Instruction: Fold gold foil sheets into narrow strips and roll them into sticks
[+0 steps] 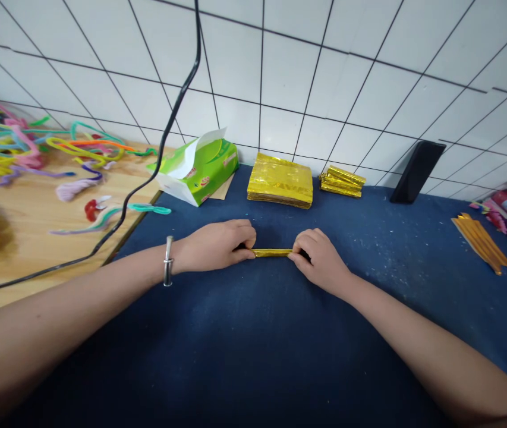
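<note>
Head view: both hands rest low on a blue cloth [253,356] that covers the near and right part of the work surface. Left hand [215,245] and right hand [320,257] each pinch one end of a narrow gold strip [273,253], fingers curled closed around its ends, thumbs pressed against forefingers. The strip lies flat and level between the two hands, near the middle of the cloth; holding it by both ends keeps it straight and taut against the fabric, my judgement. It looks like thin metallic foil paper folded or rolled into a slim bar, shiny, with crisp long edges. A silver bangle [168,260] sits on the left wrist. Toward the far edge of the cloth, just in front of the tiled wall [280,77], lies a flat stack of gold sheets [280,187], square-cornered and glossy; just to its right is a small pile of gold bars [341,181] of the same foil, laid parallel. At the right edge of the cloth a few duller gold strips [482,242] lie fanned. A dark flat phone [416,172] leans against the wall at the far right. A green tissue pack [197,172], soft plastic with its flap open, sits at the cloth's far left corner. Left of the cloth the bare wooden table [21,238] carries fuzzy pipe cleaners [21,148] in many colours, tangled and bent. A black cable [164,137] hangs across that side.
</note>
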A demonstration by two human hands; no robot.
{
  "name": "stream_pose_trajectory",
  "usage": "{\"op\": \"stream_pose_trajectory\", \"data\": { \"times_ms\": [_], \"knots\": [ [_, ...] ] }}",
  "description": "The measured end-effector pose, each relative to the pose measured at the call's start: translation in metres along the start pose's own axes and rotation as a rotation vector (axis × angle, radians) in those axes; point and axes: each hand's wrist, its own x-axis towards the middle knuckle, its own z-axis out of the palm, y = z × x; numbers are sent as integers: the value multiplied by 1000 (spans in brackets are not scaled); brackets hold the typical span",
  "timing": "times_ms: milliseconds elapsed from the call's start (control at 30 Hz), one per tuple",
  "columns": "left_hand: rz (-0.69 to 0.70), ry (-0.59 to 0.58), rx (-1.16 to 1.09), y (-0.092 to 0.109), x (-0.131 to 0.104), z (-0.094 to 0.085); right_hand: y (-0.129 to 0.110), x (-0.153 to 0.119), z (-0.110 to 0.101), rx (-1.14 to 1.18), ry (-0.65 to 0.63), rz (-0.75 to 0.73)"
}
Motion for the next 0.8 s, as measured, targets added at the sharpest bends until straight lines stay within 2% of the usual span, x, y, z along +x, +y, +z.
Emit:
{"op": "stream_pose_trajectory", "data": {
  "times_ms": [133,333,500,667,733,800],
  "knots": [
    [53,12,29,3,1,3,-1,-1,0,-25,-1,13],
    [150,48,190,8,1,10,-1,-3,0,-76,-5,-34],
    [152,95,250,10,2,17,-2,-8,4,-148,62,-61],
    [195,141,385,31,16,28,-4,-14,5,-214,121,-140],
    [197,138,424,41,24,31,-4,-16,5,-176,153,-131],
    [142,132,406,51,31,31,-4,-18,3,-65,201,-85]
  ]
}}
